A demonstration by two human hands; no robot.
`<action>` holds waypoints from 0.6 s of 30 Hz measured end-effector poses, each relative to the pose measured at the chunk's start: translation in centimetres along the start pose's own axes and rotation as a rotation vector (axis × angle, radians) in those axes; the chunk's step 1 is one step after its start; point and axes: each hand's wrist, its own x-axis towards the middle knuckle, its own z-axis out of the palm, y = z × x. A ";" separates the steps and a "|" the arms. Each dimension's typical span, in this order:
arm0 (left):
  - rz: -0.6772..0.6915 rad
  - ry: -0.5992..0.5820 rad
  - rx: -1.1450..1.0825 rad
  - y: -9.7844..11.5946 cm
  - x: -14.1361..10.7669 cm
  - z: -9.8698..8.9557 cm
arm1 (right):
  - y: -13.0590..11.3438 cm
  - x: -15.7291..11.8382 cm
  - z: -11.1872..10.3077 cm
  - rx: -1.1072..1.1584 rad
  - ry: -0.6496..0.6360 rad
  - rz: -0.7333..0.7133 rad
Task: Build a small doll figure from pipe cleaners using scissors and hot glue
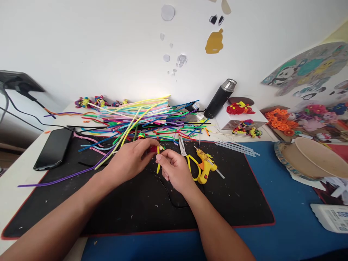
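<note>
Above the middle of the black mat (130, 214), my left hand (132, 157) pinches a small red and yellow pipe-cleaner piece (153, 149), largely hidden by the fingers. My right hand (174, 168) is closed on the yellow strand (158, 167) of this piece, whose end hangs down between the hands. Just right of my right hand lie scissors (193, 164) with yellow handles and a yellow glue gun (206, 165) with a clear stick in its back. A large pile of colourful pipe cleaners (136, 116) lies behind my hands.
A black phone (53, 148) lies at the left. Against the wall stand a black flask (220, 98) and a white box (243, 117) bearing a red figure. Clear glue sticks (236, 148) lie behind the glue gun. Cardboard pieces (307, 159) and orange flowers (280, 121) are at the right.
</note>
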 end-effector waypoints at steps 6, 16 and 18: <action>0.060 0.022 0.046 -0.2 -0.1 0.1 | 0.1 0.0 0.0 0.003 0.002 -0.008; 0.111 0.044 0.102 -0.5 -0.1 0.4 | 0.0 0.0 -0.1 -0.005 0.009 -0.002; 0.096 0.041 0.101 -0.6 -0.2 0.5 | 0.0 0.0 -0.1 -0.006 0.014 -0.002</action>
